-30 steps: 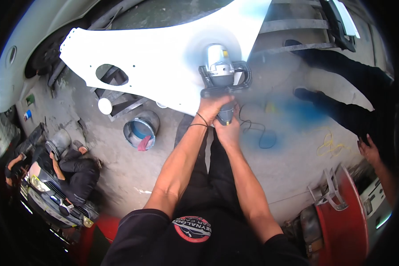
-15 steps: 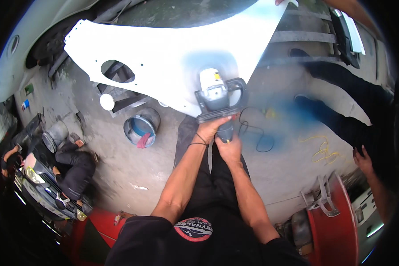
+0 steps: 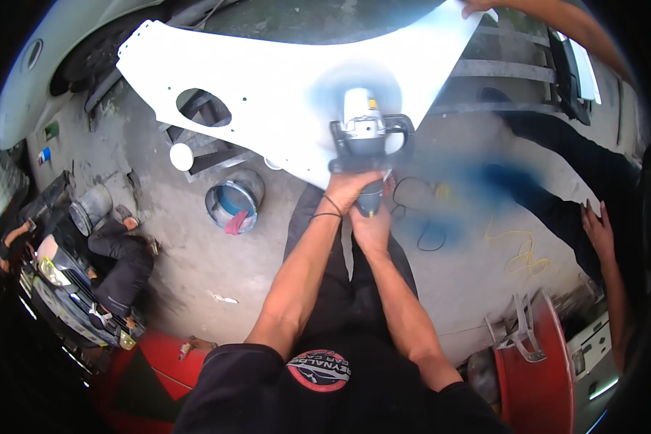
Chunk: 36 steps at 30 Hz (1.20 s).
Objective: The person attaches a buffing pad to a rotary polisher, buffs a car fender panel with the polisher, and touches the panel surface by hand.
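Note:
Both of my hands hold a power polisher [image 3: 364, 121] with a silver-grey head and a black D-shaped handle. My left hand [image 3: 349, 191] wraps around its body just behind the handle, with dark bands at the wrist. Lower down, my right hand [image 3: 372, 228] grips the rear end of the tool. The polisher's round pad, blurred as if spinning, lies over a white car fender [image 3: 267, 76] with a large oval hole toward its left. A co-worker's hand [image 3: 476, 6] holds the fender's upper right corner.
Under the fender stands a metal frame [image 3: 220, 160]. A bucket [image 3: 252, 189] with a pink cloth sits left of my legs. Black and yellow cords [image 3: 528, 264] lie on the floor at right. Another person [image 3: 126, 264] is low beside a car front at left. Red panels flank me.
The polisher has shifted slightly away from me across the fender. The whole view has moved a little, so more of the co-worker's hand and arm shows at the upper right.

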### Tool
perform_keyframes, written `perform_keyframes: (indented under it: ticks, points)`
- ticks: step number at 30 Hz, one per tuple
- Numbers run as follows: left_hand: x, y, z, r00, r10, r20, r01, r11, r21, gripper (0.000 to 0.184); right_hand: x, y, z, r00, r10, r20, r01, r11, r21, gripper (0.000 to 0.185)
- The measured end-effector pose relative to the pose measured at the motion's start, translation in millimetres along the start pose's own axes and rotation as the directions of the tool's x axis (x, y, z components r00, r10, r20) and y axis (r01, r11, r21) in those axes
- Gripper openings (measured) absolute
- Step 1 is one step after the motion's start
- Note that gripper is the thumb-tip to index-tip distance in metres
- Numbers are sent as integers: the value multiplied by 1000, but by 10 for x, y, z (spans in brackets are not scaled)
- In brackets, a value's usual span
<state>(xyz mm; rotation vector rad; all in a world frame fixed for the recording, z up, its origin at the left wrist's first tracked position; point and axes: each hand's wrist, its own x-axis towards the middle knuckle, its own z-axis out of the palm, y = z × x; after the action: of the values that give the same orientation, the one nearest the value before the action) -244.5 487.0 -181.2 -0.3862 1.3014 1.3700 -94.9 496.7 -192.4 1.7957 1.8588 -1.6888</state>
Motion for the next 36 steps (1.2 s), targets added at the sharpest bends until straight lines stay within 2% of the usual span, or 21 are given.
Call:
perform_keyframes:
  ticks: [2, 4, 5, 7, 8, 10, 13, 14, 16, 17, 19, 20, 22, 24, 26, 27, 28, 29, 32, 34, 36]
  points:
    - [13, -139, -384, 995, 50, -89, -47, 998, 33, 43, -113, -30, 227, 1000, -13, 28, 14, 1000, -7, 48]
    - [-89, -60, -657, 992, 45, -117, -46, 999, -3, 44, -244, -399, 306, 992, 73, 99, -59, 988, -143, 49]
    - [-126, -25, -763, 992, 23, -128, -26, 1000, -16, 46, -248, -445, 330, 993, 70, 98, -56, 989, -140, 49]
    - [-169, 107, -834, 993, 3, -116, -3, 1000, -2, 46, -218, -475, 339, 966, 74, 249, -50, 993, -104, 51]
    - [-161, 135, -828, 994, -22, -106, 23, 1000, 11, 46, -183, -466, 311, 966, 74, 248, -49, 993, -103, 51]
    - [-94, 148, -724, 994, -16, -109, 20, 999, 35, 45, -116, -448, 241, 914, 148, 379, -204, 973, 111, 54]
    - [53, 148, -335, 998, -23, -62, 34, 982, 186, 45, 32, -324, 18, 907, 222, 357, -279, 953, 116, 56]
    - [167, 69, -217, 1000, 25, -14, -22, 982, 188, 46, 92, -281, -68, 915, 260, 309, -294, 953, 68, 53]
    - [281, 158, 79, 990, -47, 129, 33, 993, 115, 49, 204, -109, -191, 951, 229, 208, -249, 966, 74, 42]
    - [457, 5, 115, 994, -41, 104, 17, 974, 224, 48, 241, -149, -233, 950, 230, 210, -249, 966, 67, 42]
    - [543, 90, 281, 990, 1, 138, -37, 966, 255, 47, 271, -285, -287, 954, 291, 66, -298, 945, 135, 23]
    - [529, 153, 329, 983, 40, 181, -92, 952, 291, 46, 267, -280, -272, 954, 289, 75, -297, 946, 129, 23]
    - [549, 91, 286, 986, 47, 160, -94, 950, 298, 47, 271, -268, -223, 963, 268, 14, -267, 948, 173, 22]
    - [546, 7, 186, 988, 51, 148, -95, 946, 309, 47, 225, -184, -121, 960, 280, 22, -280, 949, 145, 20]
    - [435, -76, -97, 988, 27, 151, -51, 987, 156, 50, 167, 52, 32, 979, 184, 92, -196, 970, 144, 26]
    - [323, -79, -237, 996, 15, 87, -26, 991, 135, 51, 83, -215, 24, 979, 158, 130, -170, 982, 82, 34]
    - [204, -59, -381, 1000, 2, 24, -5, 993, 115, 51, 62, -130, 140, 986, 98, 134, -107, 992, 62, 38]
    - [103, -27, -506, 1000, 1, 24, -4, 993, 121, 51, 24, -211, 199, 982, 68, 176, -75, 996, 36, 40]
    - [-108, 93, -829, 978, 115, -175, -132, 987, -91, 47, 24, -495, 342, 952, 44, 302, -4, 991, -133, 44]
    - [-191, 206, -933, 964, 180, -195, -202, 974, -99, 48, 20, -614, 390, 943, 16, 332, 30, 991, -133, 44]
    - [-242, 212, -891, 964, 192, -183, -212, 972, -98, 48, -4, -682, 365, 934, 47, 353, 39, 972, -231, 42]
